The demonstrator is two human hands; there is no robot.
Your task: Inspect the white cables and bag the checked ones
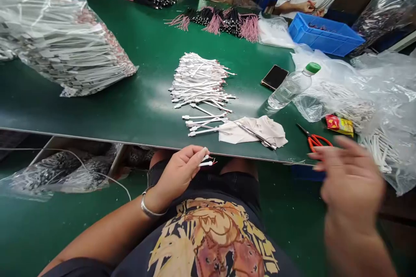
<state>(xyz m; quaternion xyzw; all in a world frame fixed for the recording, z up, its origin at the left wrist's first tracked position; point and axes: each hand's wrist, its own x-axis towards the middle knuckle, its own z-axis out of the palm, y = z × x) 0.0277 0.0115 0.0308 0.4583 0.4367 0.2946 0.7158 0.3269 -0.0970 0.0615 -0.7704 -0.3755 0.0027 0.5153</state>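
My left hand [186, 165] is closed, pinching a few short white cables [205, 164] with bare red wire ends, just below the table's front edge. Blurred by motion, my right hand [349, 177] hovers at the right edge of the table with its fingers apart, and nothing shows in it. Nearest to it are the orange-handled scissors [316, 139]. A thick row of white cables [199, 80] lies mid-table, with several loose ones closer to me. Metal tweezers [255, 135] rest on a pale cloth [234, 132] beside them.
A water bottle [289, 91], phone [274, 77] and yellow-red packet [339, 125] stand or lie at right, near plastic bags [383, 82]. A large bag of white cables [71, 43] fills the left. Behind are black-and-pink wire bundles [224, 21], a blue bin [325, 34] and two co-workers.
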